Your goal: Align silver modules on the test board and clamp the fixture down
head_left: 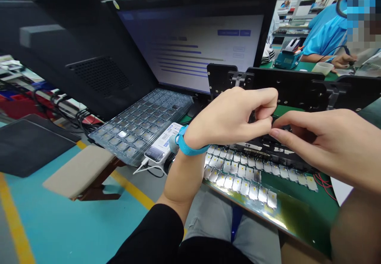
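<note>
Out at ten o'clock, a clear tray [139,125] of chips sits beside a white labelled box [163,143]. Now the left hand [229,117], blue wristband [186,144] on, curls into a narrow pinch, fingertips meeting the right hand [321,141], also narrow, coming in from three o'clock. Anything held there? Too hidden to tell! The pinch sits right over a black frame [293,161], with rows of labelled chips [238,175] at six o'clock on a green mat [303,212]. At one o'clock, a co-worker [327,34] in blue.
</note>
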